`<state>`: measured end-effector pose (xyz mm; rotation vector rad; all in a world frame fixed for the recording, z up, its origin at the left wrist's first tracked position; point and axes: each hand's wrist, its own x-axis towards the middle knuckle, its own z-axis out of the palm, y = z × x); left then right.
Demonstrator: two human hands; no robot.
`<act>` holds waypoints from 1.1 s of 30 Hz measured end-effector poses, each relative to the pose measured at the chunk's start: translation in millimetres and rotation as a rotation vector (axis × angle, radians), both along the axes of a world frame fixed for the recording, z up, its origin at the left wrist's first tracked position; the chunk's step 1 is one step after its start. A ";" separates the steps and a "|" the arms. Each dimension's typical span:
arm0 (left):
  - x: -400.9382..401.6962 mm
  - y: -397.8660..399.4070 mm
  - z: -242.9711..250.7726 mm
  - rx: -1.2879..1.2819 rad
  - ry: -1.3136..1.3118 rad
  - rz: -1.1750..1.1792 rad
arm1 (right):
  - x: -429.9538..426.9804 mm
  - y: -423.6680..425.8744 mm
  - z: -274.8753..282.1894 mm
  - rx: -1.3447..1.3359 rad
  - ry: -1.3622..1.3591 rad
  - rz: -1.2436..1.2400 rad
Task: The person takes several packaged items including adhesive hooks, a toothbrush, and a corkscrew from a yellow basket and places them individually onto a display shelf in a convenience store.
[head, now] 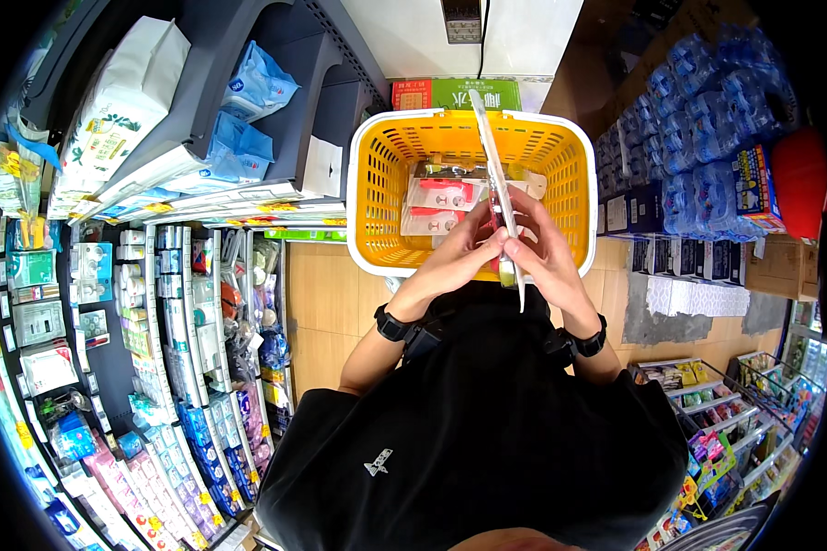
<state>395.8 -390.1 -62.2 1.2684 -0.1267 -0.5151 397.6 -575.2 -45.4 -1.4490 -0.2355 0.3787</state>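
Observation:
Between my left hand [463, 249] and my right hand [543, 248] a flat blister-carded package [494, 175] stands on edge, so I see mainly its thin side. Both thumbs and fingers press on it from either side. What it contains is hard to tell; some red and dark parts show near my thumbs. Beneath it is a yellow plastic shopping basket [382, 249] with a white rim. Inside lie several packages, among them carded items with red handles [446, 193]. My hands hide part of the basket's contents.
Shelves of packaged household goods [179, 330] line the left side. A grey shelf with blue packs [238, 148] rises at upper left. Shrink-wrapped water bottles [703, 124] are stacked at right, above cartons [779, 265]. A green and red box [458, 95] sits behind the basket. Snack racks [723, 420] stand lower right.

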 end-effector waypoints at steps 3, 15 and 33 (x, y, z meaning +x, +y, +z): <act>-0.1 -1.7 -3.7 0.002 -0.028 0.041 | 2.0 -0.9 -7.4 0.065 -0.017 0.045; 1.0 9.2 3.9 -0.121 0.094 0.251 | 4.0 -0.1 -14.9 -0.204 -0.181 -0.229; -15.4 18.3 2.5 0.113 -0.112 0.460 | -3.7 -11.9 -19.2 -0.311 -0.230 -0.403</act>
